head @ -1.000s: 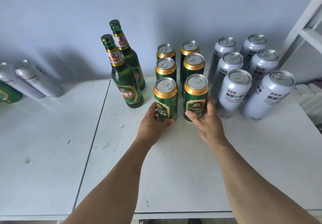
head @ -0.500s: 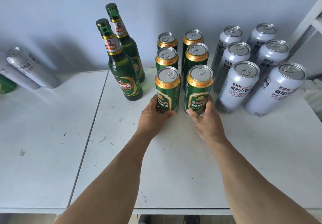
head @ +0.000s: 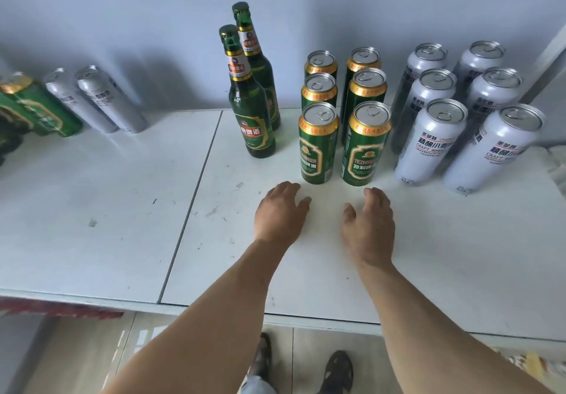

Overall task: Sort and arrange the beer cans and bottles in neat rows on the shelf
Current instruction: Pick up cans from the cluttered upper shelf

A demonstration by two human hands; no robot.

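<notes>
Several green cans stand upright in two rows on the white shelf [head: 122,216]; the front left green can [head: 317,145] and front right green can [head: 366,145] stand side by side. My left hand [head: 280,213] and my right hand [head: 369,219] hover just in front of them, fingers relaxed, holding nothing. Two green bottles [head: 251,109] stand one behind the other, left of the cans. Several white cans [head: 428,142] stand in two rows on the right.
At the far left, two white cans [head: 104,99] and green cans [head: 36,109] lean or lie against the wall. A white upright post [head: 548,63] rises at the right. The shelf's front edge [head: 214,308] is near my forearms, floor below.
Both hands let go of the two front green cans and drew back toward me. The cans stay standing in their rows.
</notes>
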